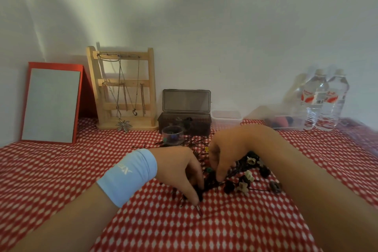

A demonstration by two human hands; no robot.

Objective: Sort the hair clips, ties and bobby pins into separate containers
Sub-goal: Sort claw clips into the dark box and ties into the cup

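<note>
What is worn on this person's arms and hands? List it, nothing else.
The left hand is bare, with no rings visible. Its wrist carries a light blue stretchy wristband with white lettering. The right hand and forearm are bare: no sleeve, watch or jewellery shows.

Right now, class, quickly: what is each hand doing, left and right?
Left hand: pinches a bobby pin from the pile.
Right hand: curled into the pile; grip cannot be told.
</note>
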